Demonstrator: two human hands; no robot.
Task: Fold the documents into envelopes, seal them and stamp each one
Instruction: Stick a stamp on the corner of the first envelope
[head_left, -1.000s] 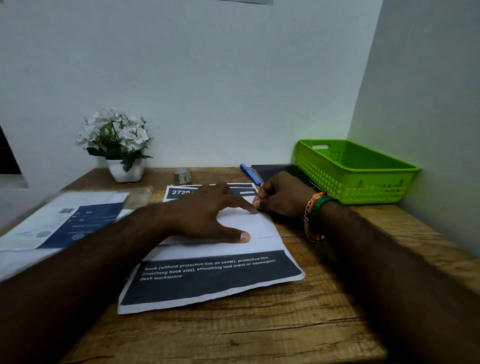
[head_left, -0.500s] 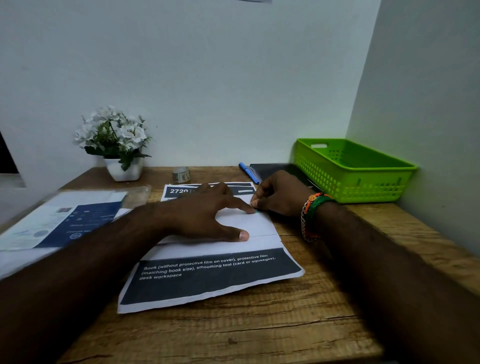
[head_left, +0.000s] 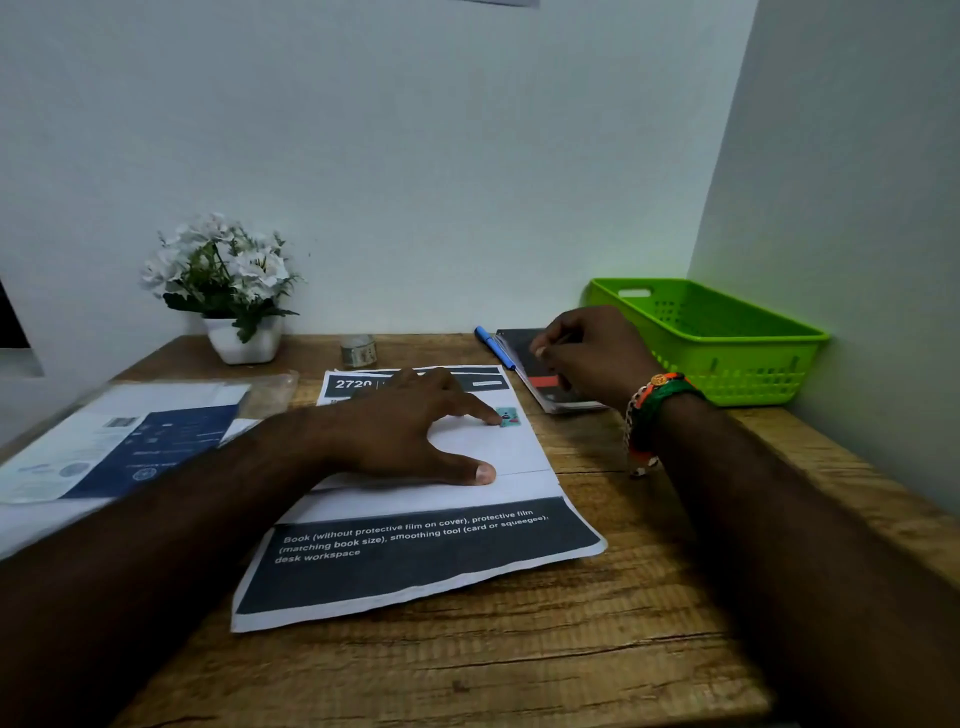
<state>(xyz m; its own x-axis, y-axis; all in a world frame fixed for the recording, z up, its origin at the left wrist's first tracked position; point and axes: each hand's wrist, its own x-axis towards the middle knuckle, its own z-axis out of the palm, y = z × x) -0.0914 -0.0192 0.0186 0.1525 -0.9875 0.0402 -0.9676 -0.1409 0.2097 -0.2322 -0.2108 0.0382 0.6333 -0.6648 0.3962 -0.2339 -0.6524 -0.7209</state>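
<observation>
Wooden counter (head_left: 597, 649) tucked into a pale corner, green basket (head_left: 727, 332) at the right wall. Head view: the left hand (head_left: 410, 431) lies flat, fingers spread, pinning the white envelope (head_left: 498, 449) on top of a printed sheet (head_left: 415, 561), forefinger right beside the stamp (head_left: 509, 417) at its top right corner (likely pressing it home). The right hand (head_left: 592, 353) hovers curled over a dark booklet (head_left: 545, 389); whether its grip pinches anything, I cannot tell.
</observation>
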